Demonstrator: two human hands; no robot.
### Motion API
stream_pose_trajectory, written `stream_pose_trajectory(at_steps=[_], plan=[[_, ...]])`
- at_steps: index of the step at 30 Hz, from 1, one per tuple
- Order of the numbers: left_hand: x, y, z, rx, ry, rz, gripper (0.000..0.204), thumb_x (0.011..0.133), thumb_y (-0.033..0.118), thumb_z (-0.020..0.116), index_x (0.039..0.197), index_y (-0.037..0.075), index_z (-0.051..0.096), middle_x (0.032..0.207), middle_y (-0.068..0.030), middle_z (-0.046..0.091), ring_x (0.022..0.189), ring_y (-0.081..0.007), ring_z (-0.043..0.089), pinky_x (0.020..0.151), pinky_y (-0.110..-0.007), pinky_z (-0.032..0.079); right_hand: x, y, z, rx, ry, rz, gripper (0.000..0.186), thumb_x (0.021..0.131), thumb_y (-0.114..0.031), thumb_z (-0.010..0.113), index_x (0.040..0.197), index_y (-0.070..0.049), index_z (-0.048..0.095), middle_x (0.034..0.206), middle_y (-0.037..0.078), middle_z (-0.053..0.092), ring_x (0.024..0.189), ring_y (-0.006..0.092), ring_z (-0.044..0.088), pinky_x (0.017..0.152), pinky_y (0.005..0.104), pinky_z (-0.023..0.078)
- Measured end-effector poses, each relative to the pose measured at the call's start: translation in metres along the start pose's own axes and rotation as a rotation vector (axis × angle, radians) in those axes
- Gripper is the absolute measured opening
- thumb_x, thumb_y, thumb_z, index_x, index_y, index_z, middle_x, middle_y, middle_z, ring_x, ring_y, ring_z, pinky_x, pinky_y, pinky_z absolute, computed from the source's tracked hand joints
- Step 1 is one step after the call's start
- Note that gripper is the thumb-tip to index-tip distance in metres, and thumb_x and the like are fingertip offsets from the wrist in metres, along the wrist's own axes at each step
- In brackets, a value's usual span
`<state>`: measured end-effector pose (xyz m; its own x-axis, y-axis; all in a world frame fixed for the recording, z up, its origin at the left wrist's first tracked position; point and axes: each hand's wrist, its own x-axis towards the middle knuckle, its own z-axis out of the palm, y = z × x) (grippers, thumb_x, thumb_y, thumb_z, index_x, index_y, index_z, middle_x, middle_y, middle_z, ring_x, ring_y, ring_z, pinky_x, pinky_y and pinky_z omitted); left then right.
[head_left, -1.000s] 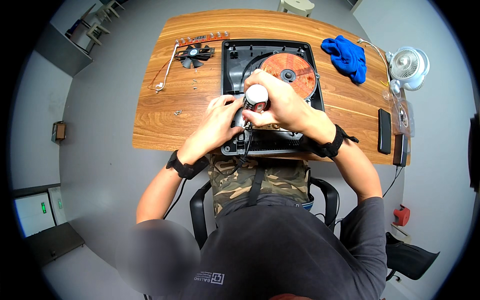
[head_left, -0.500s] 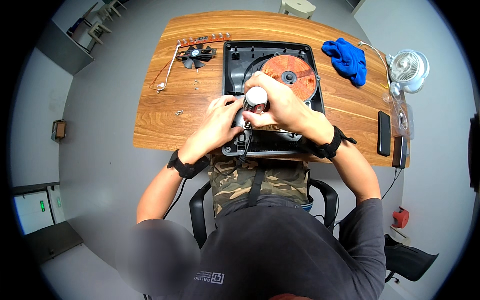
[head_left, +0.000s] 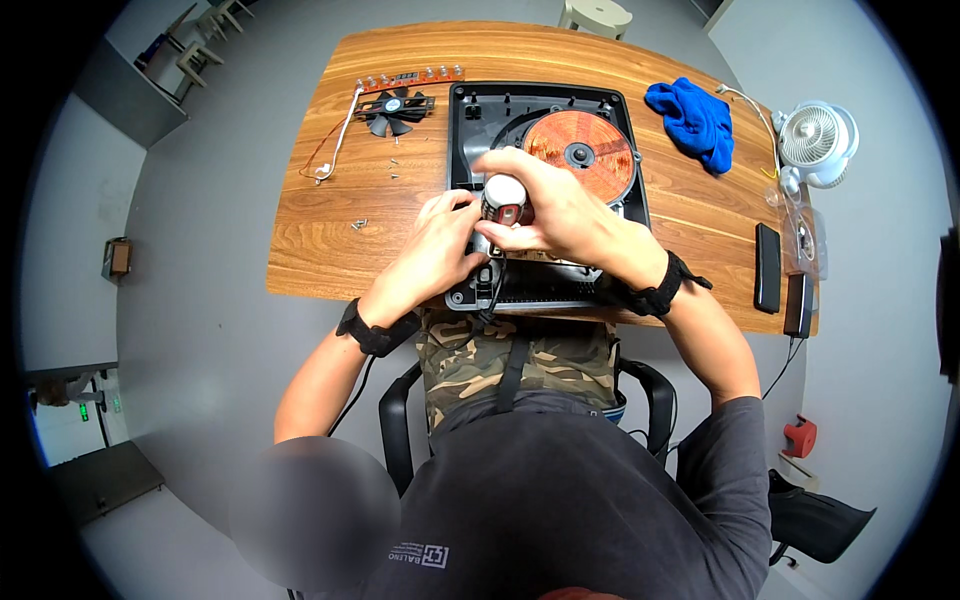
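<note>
My right hand [head_left: 565, 215] is closed around an upright screwdriver [head_left: 503, 197] with a pale round top and a dark and red body. Its tip is hidden below my hand. The tool stands over the left side of an open black appliance housing [head_left: 465, 135], which has a large copper coil [head_left: 570, 145] inside. My left hand [head_left: 435, 245] rests across the housing's left wall, fingers and thumb bent in around the screwdriver's lower end. Whatever sits between those fingertips is hidden. A black cable [head_left: 497, 285] runs out at the housing's near edge.
On the wooden table's left lie a small black fan [head_left: 393, 112], an orange circuit strip [head_left: 425, 75] with wires, and several loose screws [head_left: 359, 224]. At right are a blue cloth [head_left: 695, 120], a white fan [head_left: 815, 140], a black phone-like slab [head_left: 767, 267] and a black box [head_left: 799, 305].
The screwdriver's top has shifted slightly left, and my right fingers have loosened and stretched out a little around it. My left hand stays nearly still. A figure now shows at the far-left doorway.
</note>
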<state>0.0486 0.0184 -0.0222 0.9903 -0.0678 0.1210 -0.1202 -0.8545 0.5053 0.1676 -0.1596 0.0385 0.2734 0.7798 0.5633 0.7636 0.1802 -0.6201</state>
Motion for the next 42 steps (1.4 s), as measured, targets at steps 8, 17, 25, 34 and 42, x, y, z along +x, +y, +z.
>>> stream_pose_trajectory(at_steps=[8,17,25,34,42], plan=[[0.004,-0.013,0.011,-0.025,0.043,0.109,0.047,0.073,0.010,0.081,0.117,0.004,0.064,0.128,-0.0171,0.061,0.129,-0.0373,0.049,0.108,-0.051,0.040,0.022,-0.034,-0.030,-0.339,-0.388,-0.027,0.032,0.097,-0.026,0.066,0.121,-0.008,0.056,0.094,0.013,0.059,0.079,0.0347,0.066,0.058,0.0427,0.052],[0.009,-0.022,0.020,-0.020,0.086,0.130,0.038,0.076,0.019,0.080,0.109,0.004,0.069,0.111,-0.0174,0.069,0.111,-0.0404,0.058,0.094,-0.050,0.044,0.035,-0.048,-0.032,-0.484,-0.481,0.006,0.032,0.097,-0.037,0.065,0.099,-0.006,0.060,0.068,0.014,0.065,0.063,0.0366,0.067,0.056,0.0428,0.051],[0.003,-0.005,0.004,0.043,-0.055,0.016,0.063,0.074,0.011,0.081,0.131,0.003,0.055,0.128,-0.0183,0.060,0.131,-0.0382,0.048,0.111,-0.050,0.038,0.040,-0.051,-0.032,-0.652,-0.397,0.017,0.036,0.092,-0.039,0.066,0.091,-0.002,0.061,0.064,0.016,0.064,0.067,0.0398,0.068,0.062,0.0483,0.053],[0.001,-0.002,0.001,-0.029,0.004,0.055,0.062,0.073,0.010,0.082,0.129,0.004,0.056,0.129,-0.0200,0.060,0.131,-0.0396,0.048,0.112,-0.049,0.038,0.052,-0.067,-0.028,-0.720,-0.592,0.148,0.034,0.090,-0.032,0.063,0.085,0.001,0.070,0.067,0.019,0.068,0.064,0.0376,0.070,0.059,0.0449,0.054],[0.005,-0.017,0.013,-0.066,0.005,0.099,0.061,0.073,0.011,0.082,0.129,0.007,0.060,0.134,-0.0186,0.057,0.132,-0.0392,0.047,0.113,-0.049,0.037,0.047,-0.059,-0.024,-0.646,-0.497,0.019,0.035,0.096,-0.032,0.060,0.082,-0.001,0.065,0.062,0.018,0.065,0.062,0.0379,0.069,0.058,0.0441,0.054]])
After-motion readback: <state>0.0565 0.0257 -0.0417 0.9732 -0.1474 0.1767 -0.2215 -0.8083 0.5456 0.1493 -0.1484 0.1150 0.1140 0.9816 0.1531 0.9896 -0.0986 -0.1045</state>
